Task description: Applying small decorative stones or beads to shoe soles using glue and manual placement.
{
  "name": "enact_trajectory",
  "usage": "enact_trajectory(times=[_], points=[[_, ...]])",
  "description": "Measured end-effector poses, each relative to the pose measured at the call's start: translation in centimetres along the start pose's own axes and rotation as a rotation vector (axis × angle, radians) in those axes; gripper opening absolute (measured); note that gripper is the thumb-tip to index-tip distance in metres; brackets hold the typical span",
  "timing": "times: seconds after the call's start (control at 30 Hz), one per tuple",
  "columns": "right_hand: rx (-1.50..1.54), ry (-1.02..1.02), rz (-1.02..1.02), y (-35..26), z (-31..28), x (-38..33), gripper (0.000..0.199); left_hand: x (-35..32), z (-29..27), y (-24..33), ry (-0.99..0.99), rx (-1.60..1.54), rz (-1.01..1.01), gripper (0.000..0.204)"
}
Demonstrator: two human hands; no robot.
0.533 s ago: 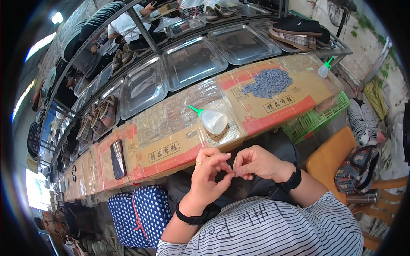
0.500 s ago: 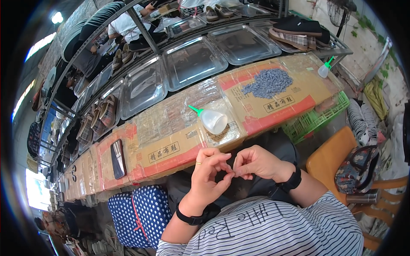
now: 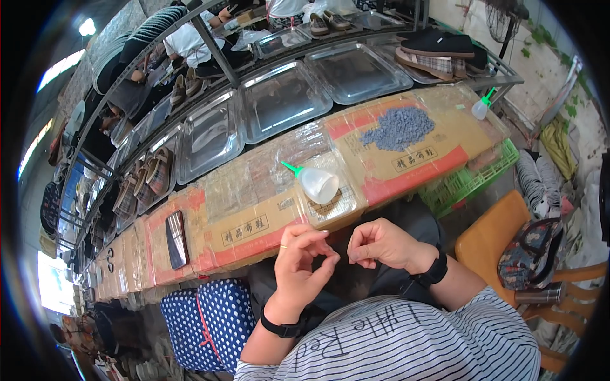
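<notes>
My left hand [image 3: 303,261] and my right hand [image 3: 385,245] are held a small gap apart above my lap, in front of the cardboard-covered bench [image 3: 248,238]. Each has thumb and forefinger pressed together; whatever lies between the fingertips is too small to make out. Beyond them, on the bench, lies a translucent squeeze bottle [image 3: 319,185] with a green nozzle. To its right is a heap of small grey-blue pieces [image 3: 401,127]. A second green-tipped bottle [image 3: 481,108] stands at the bench's far right.
A phone [image 3: 176,239] lies on the bench at left. Metal trays [image 3: 286,100] line the rack behind, with plaid shoes [image 3: 159,171] at left and dark slippers [image 3: 438,42] at right. A polka-dot cushion [image 3: 210,324], a green crate [image 3: 470,181] and a wooden chair [image 3: 492,235] are close by.
My hands, which were touching at the fingertips, have come apart. The left has shifted a little to the left; the right has barely moved.
</notes>
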State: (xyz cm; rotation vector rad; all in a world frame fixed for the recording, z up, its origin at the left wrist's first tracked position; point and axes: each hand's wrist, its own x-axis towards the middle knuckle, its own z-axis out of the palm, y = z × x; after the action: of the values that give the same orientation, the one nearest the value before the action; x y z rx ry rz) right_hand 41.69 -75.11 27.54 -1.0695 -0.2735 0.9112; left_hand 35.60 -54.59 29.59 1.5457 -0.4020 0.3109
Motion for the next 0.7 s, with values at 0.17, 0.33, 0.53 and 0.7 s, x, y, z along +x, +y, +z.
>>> enact_trajectory(times=[0.17, 0.33, 0.53, 0.7], points=[[-0.017, 0.131, -0.140, -1.3, -2.0, 0.6, 0.011, -0.2, -1.9, -0.6, 0.301, 0.093, -0.085, 0.033], [-0.329, 0.446, -0.437, -2.9, -5.3, 2.3, 0.020, 0.5, -4.0, -1.1, 0.377, 0.371, 0.048, 0.037], [-0.755, 0.672, -0.755, -4.3, -9.6, 5.5, 0.017, 2.1, -7.3, -2.5, 0.523, 0.244, 0.010, 0.022], [-0.677, 0.801, -0.717, -4.4, -9.5, 6.8, 0.009, 2.6, -11.2, -5.5, 0.668, 0.285, -0.083, 0.017]])
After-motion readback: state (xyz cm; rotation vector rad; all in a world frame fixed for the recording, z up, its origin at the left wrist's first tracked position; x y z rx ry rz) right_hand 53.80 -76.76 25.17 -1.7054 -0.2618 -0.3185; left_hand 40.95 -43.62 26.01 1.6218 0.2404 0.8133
